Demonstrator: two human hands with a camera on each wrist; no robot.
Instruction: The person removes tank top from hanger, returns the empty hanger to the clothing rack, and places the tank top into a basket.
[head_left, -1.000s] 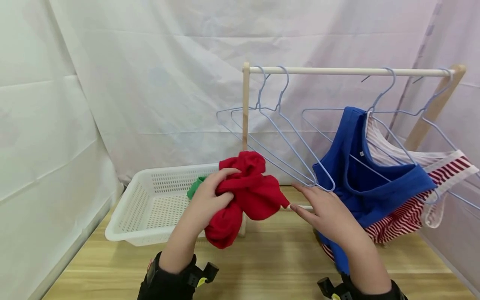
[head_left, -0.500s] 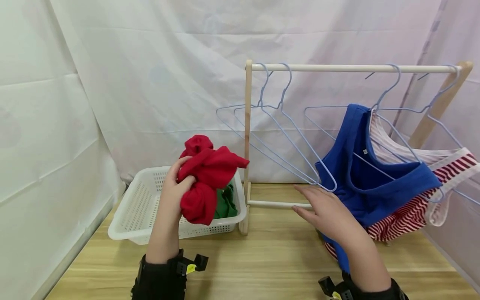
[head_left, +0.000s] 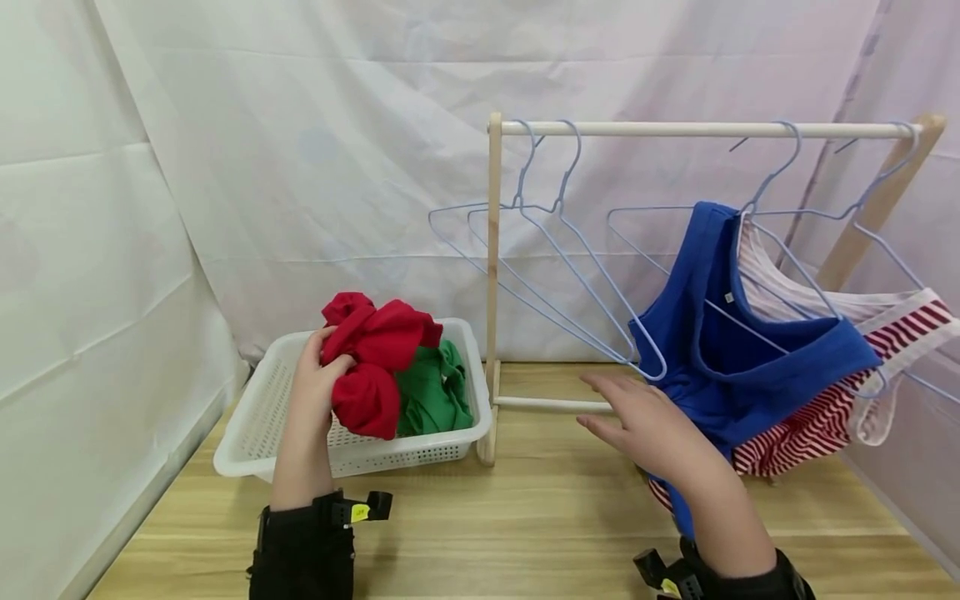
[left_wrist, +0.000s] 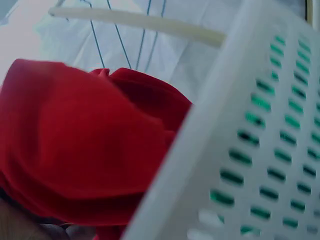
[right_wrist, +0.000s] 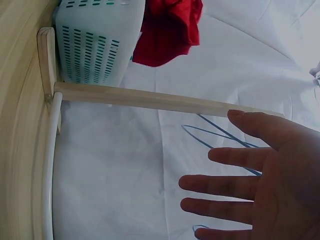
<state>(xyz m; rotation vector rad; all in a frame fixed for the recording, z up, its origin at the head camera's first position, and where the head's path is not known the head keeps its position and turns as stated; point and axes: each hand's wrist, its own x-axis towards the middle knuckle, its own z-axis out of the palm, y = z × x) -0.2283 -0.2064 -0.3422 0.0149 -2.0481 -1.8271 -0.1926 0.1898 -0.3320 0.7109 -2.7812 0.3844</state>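
Bunched red cloth (head_left: pixel 378 346), its garment type unclear, is gripped in my left hand (head_left: pixel 307 387) above the white basket (head_left: pixel 247 433). Green cloth (head_left: pixel 433 392) lies in the basket's right part, just beyond the red one. In the left wrist view the red cloth (left_wrist: pixel 80 140) fills the left side beside the basket wall (left_wrist: pixel 235 150). My right hand (head_left: pixel 652 425) hovers in front of the blue sleeveless top (head_left: pixel 682 350), holding nothing; its fingers are straight and spread in the right wrist view (right_wrist: pixel 225 185).
A wooden rack (head_left: pixel 492 250) stands right of the basket. Two bare blue hangers (head_left: pixel 577 242) hang at its left end. The blue top and a red-and-white striped top (head_left: pixel 795 442) hang on its right. White curtains (head_left: pixel 337 167) close off the back and sides.
My left hand has carried the red cloth leftward, away from my right hand and over the basket, uncovering the green cloth. The right hand has barely moved.
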